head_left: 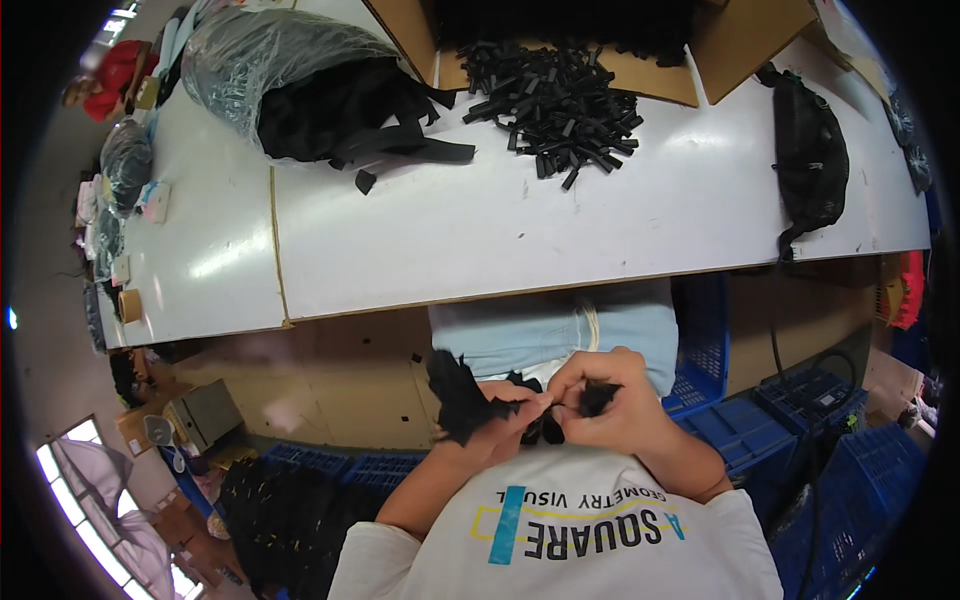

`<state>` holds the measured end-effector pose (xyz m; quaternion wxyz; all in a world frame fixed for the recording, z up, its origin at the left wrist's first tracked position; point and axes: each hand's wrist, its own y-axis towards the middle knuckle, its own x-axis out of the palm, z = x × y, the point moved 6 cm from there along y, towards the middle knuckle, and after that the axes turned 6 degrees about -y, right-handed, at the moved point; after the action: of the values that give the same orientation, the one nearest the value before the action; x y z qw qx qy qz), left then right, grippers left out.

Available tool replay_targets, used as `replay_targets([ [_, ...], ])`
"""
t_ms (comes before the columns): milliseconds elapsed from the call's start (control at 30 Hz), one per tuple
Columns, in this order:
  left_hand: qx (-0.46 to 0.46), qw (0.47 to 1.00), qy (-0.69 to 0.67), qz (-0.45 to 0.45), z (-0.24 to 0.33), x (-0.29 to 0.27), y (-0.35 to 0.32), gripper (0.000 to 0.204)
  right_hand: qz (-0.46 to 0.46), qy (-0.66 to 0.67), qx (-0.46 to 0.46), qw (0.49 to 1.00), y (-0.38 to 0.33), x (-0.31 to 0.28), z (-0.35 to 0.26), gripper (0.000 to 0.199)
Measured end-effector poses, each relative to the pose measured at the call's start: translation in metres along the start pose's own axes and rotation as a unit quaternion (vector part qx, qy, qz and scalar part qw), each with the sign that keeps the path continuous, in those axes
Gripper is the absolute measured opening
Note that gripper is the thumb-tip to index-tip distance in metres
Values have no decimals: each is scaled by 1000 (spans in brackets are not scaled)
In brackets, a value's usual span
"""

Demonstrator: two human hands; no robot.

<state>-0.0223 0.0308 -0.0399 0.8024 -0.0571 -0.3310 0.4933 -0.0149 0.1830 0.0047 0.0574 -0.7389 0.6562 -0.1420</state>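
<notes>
At lower centre, the left hand (492, 428) grips black fabric strips (458, 400), the right hand (625, 412) curls round a black piece (597, 398), fingertips meeting, apparently working a piece; the next move likely needs a steady pinch.

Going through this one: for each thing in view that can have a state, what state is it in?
Left hand: closed on black fabric
Right hand: curled around a black scrap
Clear plastic bag: open, black strips spilling out
Cardboard box: open, flaps spread
Small black pieces: loose, heaped
Black pouch: lying on the table; zip unclear
Light blue cloth: folded
</notes>
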Motion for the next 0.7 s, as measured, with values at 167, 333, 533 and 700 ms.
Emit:
replay_targets([
  [167, 366, 871, 322, -67, 58, 31, 3, 26, 67, -137, -161, 975, -5, 0, -15, 14],
  [333, 309, 907, 280, -55, 52, 25, 2, 25, 83, -199, -256, 942, -9, 3, -27, 15],
  [533, 346, 887, 292, -90, 61, 34, 4, 18, 85, -199, -264, 940, -11, 3, -27, 24],
  [700, 326, 904, 267, -78, 53, 29, 3, 20, 70, -204, -272, 938, -10, 5, -30, 24],
])
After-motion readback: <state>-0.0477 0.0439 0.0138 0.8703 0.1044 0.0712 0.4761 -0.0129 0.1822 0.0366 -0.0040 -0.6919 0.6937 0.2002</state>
